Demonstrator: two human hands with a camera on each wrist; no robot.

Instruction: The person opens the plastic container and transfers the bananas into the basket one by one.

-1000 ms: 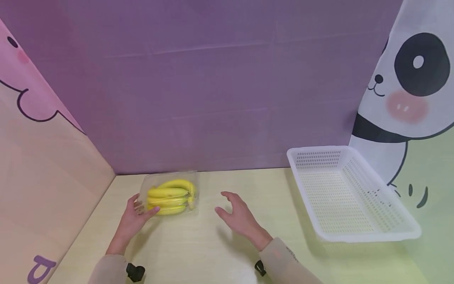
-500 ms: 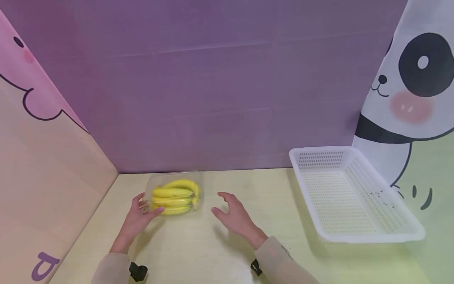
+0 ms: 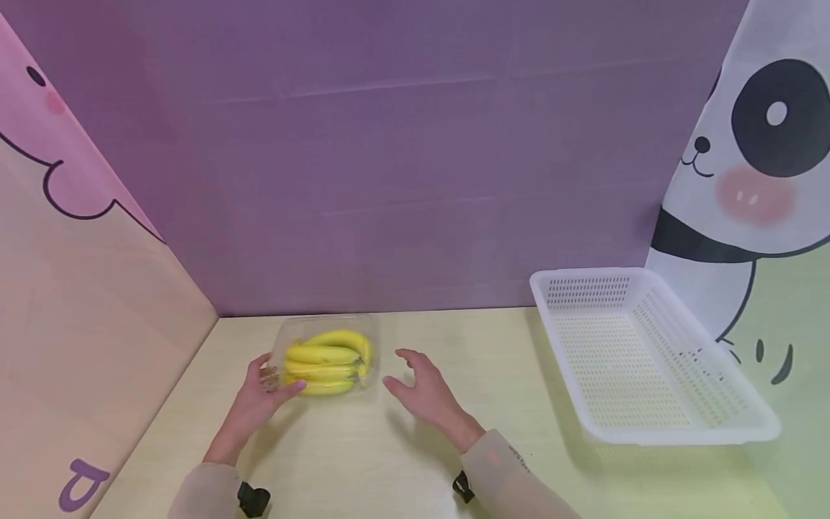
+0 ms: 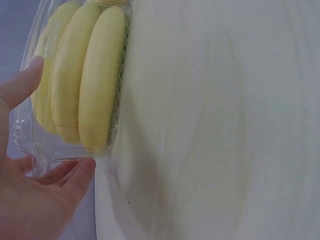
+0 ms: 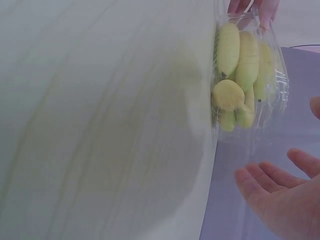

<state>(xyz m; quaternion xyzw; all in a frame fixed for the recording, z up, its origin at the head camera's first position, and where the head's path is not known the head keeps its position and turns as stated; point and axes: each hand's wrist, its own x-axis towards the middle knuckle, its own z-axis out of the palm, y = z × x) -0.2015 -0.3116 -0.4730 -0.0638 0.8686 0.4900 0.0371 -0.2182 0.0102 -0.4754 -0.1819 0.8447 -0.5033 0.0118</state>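
Left hand (image 3: 253,400): gripping the clear box (image 3: 327,323) at its left end, laying the thumb over the plastic and curling fingers against the end, presumably steadying a stiff edge without squeezing the bananas (image 3: 324,355).
Right hand (image 3: 431,395): holding nothing, hovering apart from the box's right end, parting thumb from fingers and facing the left hand, probably leaving a gap to suit the box's edge.
Clear box: lying left of centre on the table (image 3: 363,461), near the purple backdrop (image 3: 389,158), and sitting between both hands, nearer the left; seemingly resting on the tabletop, though not plainly showing full contact.
Bananas: lying side by side inside, running mostly left to right and bunching at the right end, likely following the box's longer direction for fit.
White basket (image 3: 681,435): standing at the far right, well apart from both hands, facing its hollow upward, perhaps keeping working room free between.
Panda print (image 3: 781,115): decorating the right-hand wall behind the basket.
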